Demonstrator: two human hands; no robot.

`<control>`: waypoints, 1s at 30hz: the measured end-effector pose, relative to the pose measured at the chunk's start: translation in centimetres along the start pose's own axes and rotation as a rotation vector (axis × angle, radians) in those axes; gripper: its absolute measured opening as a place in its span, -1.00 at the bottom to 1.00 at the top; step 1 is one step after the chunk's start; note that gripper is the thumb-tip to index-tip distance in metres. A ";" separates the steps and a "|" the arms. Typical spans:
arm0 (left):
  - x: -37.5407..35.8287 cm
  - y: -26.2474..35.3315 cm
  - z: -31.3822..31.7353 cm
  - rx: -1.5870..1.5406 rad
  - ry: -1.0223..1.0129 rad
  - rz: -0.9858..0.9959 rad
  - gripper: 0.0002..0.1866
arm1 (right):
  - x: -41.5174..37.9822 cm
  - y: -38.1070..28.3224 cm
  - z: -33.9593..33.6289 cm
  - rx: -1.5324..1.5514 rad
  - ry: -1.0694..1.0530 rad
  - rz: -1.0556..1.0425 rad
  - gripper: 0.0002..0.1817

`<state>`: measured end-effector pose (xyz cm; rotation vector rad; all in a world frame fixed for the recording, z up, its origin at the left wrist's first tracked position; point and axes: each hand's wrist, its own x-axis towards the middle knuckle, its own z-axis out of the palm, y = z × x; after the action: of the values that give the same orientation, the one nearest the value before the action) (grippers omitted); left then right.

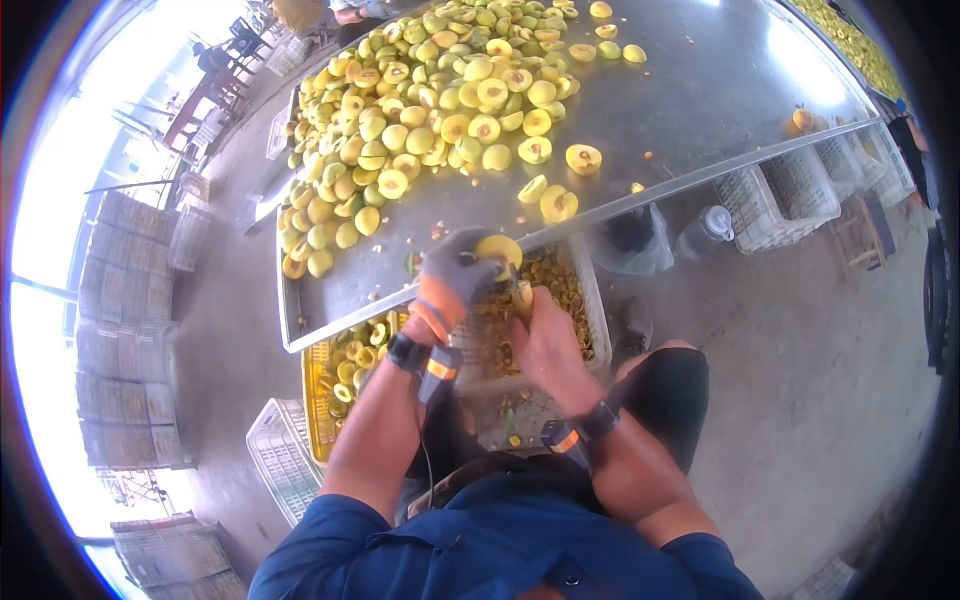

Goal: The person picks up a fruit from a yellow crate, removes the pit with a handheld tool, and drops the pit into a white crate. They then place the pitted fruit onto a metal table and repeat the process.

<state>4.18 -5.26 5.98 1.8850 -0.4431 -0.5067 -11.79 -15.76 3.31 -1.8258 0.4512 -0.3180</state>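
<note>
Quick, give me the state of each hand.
Left hand: gloved, closed around a yellow fruit.
Right hand: bare, fingers closed on a small tool at the fruit.

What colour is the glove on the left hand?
Grey with an orange cuff, on the left hand, head view.

**Halved fruit at the steel bench**

The gloved left hand (458,268) grips a yellow fruit half (498,247) at the bench (690,90) edge. The bare right hand (545,340) holds a small tool (522,297) just beside it. Cut yellow fruit (430,110) lies heaped on the bench; a crate of pits (540,300) sits below.
</note>
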 end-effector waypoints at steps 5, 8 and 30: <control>-3.9 -1.1 1.6 0.067 0.153 0.164 -0.60 | -1.1 -0.7 -0.4 -0.063 -0.069 0.036 -0.75; -5.9 1.3 1.9 0.303 0.179 0.199 -0.65 | -1.7 0.5 0.4 -0.069 -0.055 -0.031 -0.73; -5.6 -9.5 0.4 0.014 0.290 0.250 -0.76 | -2.7 4.3 3.9 -0.103 -0.314 -0.248 -0.73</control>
<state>-0.12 0.61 -2.25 1.8475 -0.4807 -0.0623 -13.11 -12.33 -1.89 -1.9935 0.0224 -0.1726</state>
